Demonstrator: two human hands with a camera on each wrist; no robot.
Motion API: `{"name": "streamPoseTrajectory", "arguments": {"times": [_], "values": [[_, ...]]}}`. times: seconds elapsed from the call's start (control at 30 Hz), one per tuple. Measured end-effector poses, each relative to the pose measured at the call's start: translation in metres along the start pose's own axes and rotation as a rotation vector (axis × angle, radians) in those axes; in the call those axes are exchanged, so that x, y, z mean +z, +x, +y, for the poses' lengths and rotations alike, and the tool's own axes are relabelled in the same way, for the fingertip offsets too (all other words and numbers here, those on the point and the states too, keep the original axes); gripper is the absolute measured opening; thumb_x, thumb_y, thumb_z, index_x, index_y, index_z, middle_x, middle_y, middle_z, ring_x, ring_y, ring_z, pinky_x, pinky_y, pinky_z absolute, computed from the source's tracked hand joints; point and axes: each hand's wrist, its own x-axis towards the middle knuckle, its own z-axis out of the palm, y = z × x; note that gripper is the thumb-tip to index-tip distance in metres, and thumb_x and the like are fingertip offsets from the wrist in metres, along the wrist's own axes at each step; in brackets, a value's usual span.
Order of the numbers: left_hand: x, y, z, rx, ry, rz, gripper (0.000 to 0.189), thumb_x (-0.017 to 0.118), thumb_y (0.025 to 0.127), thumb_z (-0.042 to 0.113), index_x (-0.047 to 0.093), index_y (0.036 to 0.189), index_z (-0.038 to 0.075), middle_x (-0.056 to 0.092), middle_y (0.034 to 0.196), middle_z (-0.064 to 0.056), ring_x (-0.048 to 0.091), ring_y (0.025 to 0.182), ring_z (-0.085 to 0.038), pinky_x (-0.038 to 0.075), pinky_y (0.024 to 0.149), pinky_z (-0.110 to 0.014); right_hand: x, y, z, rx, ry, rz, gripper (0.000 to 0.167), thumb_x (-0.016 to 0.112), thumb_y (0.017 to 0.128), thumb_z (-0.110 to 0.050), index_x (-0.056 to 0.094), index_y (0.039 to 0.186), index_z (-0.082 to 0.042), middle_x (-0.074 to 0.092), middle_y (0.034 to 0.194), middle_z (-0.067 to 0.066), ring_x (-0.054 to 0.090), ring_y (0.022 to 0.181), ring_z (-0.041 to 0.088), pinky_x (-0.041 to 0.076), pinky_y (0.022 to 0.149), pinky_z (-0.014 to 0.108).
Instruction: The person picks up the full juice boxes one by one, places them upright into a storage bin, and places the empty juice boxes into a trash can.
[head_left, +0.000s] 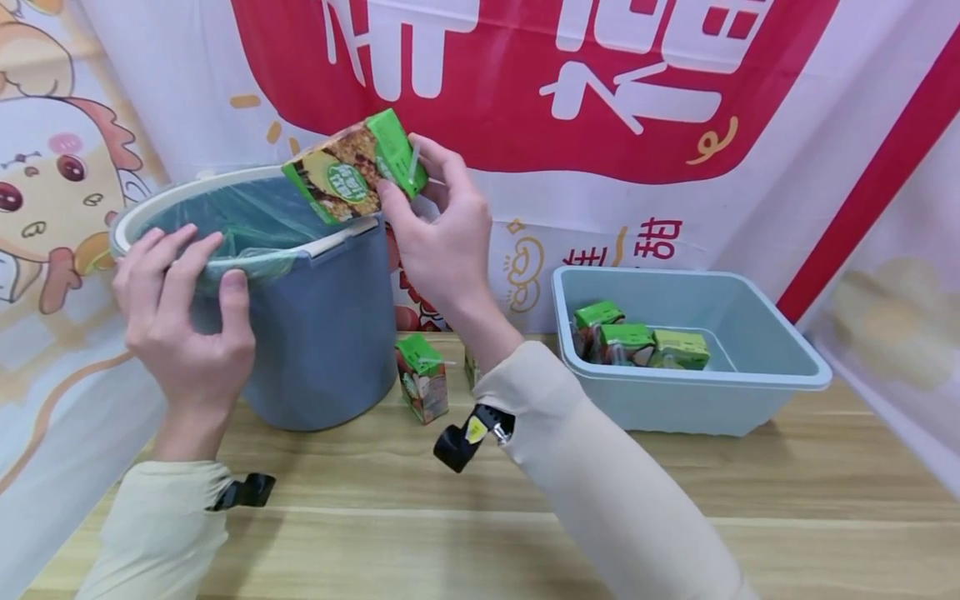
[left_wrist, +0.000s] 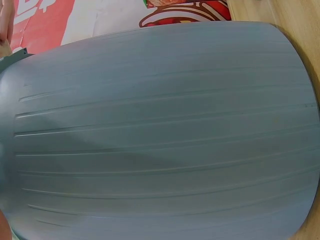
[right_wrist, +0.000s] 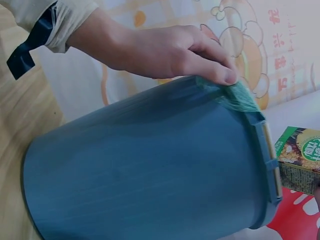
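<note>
A small drink carton (head_left: 345, 171) with green ends is pinched by my right hand (head_left: 442, 221), thumb in front and fingers behind. It is tilted above the right part of the bin's rim, and a thin straw shows at its upper end. My left hand (head_left: 180, 317) holds the left front rim of the blue-grey trash bin (head_left: 322, 325), with its fingers over the edge and its thumb on the near side. A translucent green bag (head_left: 247, 217) lines the bin. In the right wrist view the left hand (right_wrist: 165, 52) touches the bag at the rim.
Another carton (head_left: 422, 379) stands on the wooden table (head_left: 360, 508) right of the bin; one more is mostly hidden behind my right wrist. A light blue basin (head_left: 675, 400) on the right holds several cartons (head_left: 628, 342). A printed cloth (head_left: 517, 150) hangs behind.
</note>
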Motion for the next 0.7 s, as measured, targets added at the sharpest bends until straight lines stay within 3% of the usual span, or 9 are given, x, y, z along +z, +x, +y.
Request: {"name": "streamPoseTrajectory", "arguments": {"times": [0.33, 0.7], "values": [[0.000, -0.001, 0.000, -0.009, 0.002, -0.009, 0.047, 0.063, 0.091, 0.040, 0.079, 0.119, 0.005, 0.074, 0.132, -0.017, 0.058, 0.139, -0.028, 0.034, 0.127, -0.045, 0.021, 0.001, 0.008, 0.069, -0.045, -0.084, 0.054, 0.070, 0.100, -0.007, 0.052, 0.151, -0.007, 0.060, 0.146, 0.007, 0.066, 0.126, 0.011, 0.056, 0.102, 0.022], [0.001, 0.000, 0.002, -0.006, -0.001, 0.003, 0.048, 0.063, 0.091, 0.040, 0.079, 0.118, 0.004, 0.074, 0.131, -0.018, 0.058, 0.138, -0.029, 0.034, 0.127, -0.045, 0.032, 0.005, 0.015, 0.014, -0.384, -0.177, 0.053, 0.072, 0.100, -0.018, 0.055, 0.150, -0.008, 0.061, 0.143, 0.008, 0.061, 0.120, 0.012, 0.054, 0.096, 0.013]]}}
